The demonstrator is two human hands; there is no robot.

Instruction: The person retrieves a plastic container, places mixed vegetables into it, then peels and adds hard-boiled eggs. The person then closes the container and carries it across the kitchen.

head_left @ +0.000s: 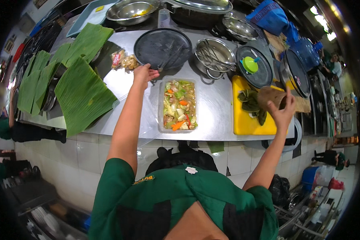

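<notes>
My left hand (143, 75) reaches to the near edge of a round black tray (160, 44), its thumb and fingers closed about a short black handle. Dark, thin utensils lie on that tray; whether the handle belongs to them or to the tray I cannot tell. My right hand (283, 112) grips a brown, curved, hollow-looking piece (270, 98) above the right side of a yellow cutting board (254, 124). Dark green wilted leaves (250, 102) lie on the board beside it. Between my arms sits a clear rectangular container (161, 120) of mixed vegetables in sauce (181, 105).
Large banana leaves (82, 96) cover the table's left side. Small packets (124, 60) lie by the tray. Farther right stand a steel pot (214, 52) with utensils and a dark round tray (264, 74) with a green-lidded cup (250, 65). A clear lid (144, 130) lies left of the container.
</notes>
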